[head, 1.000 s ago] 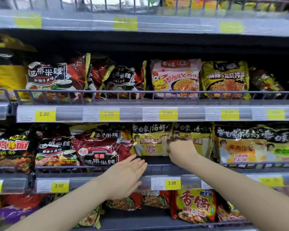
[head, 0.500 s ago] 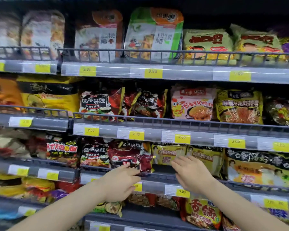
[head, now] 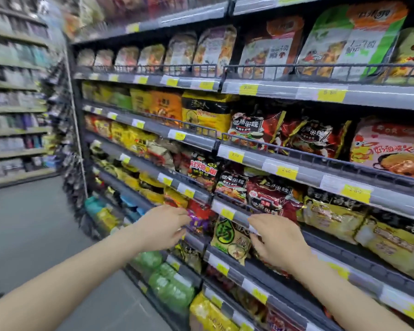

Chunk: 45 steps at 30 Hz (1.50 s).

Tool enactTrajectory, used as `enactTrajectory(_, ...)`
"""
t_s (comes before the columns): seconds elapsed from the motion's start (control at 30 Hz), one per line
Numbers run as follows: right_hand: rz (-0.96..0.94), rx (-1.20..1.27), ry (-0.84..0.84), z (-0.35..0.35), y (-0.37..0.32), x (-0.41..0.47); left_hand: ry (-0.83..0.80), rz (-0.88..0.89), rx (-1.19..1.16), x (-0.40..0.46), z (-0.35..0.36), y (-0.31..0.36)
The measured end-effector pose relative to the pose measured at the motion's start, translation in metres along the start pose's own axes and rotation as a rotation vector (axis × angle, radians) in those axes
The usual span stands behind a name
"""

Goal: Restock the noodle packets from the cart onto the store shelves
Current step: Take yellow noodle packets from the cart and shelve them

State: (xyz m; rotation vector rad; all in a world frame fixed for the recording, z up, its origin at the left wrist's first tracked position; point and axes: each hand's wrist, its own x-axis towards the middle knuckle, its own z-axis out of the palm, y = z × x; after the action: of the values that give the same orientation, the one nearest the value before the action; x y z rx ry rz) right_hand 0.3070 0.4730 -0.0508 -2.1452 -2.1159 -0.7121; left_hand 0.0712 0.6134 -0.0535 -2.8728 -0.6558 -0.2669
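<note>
Reaching: we see both bare hands stretched toward the lower shelves (head: 268, 161), neither holding a packet
Left hand (head: 164, 226): we find its fingers loosely curled, tips near a purple packet (head: 198, 222); whether they touch it we cannot tell
Right hand (head: 276, 237): we see relaxed, slightly bent fingers just beside a green-and-yellow packet (head: 230, 237) under the price rail
Noodle packets: we note a red packet (head: 270, 197) standing on the shelf just above the right hand, rows of others filling every tier
Cart: out of our view
Aisle: we see grey floor (head: 34, 230) at left
</note>
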Motion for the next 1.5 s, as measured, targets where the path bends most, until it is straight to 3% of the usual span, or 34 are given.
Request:
enactTrajectory(0.07, -0.077, 0.056, -0.038, -0.006, -0.029, 0.003, 0.031, -0.067, 0.040, -0.043, -0.004, -0.008)
enactTrajectory(0.43, -0.423, 0.224, 0.007, -0.029, -0.229, 0.067, -0.127, -0.679, 0.133, -0.304, -0.049, -0.065)
enactTrajectory(0.8, -0.586, 0.321, 0.071, -0.089, -0.486, 0.146, -0.198, -1.055, 0.239, -0.540, -0.100, -0.145)
enactTrajectory(1.2, -0.675, 0.341, -0.074, -0.088, -0.655, 0.228, -0.219, -1.184, 0.197, -0.644, -0.088, -0.258)
enactTrajectory(1.5, -0.718, 0.293, -0.138, -0.051, -0.755, 0.341, -0.244, -1.216, 0.145, -0.673, -0.059, -0.395)
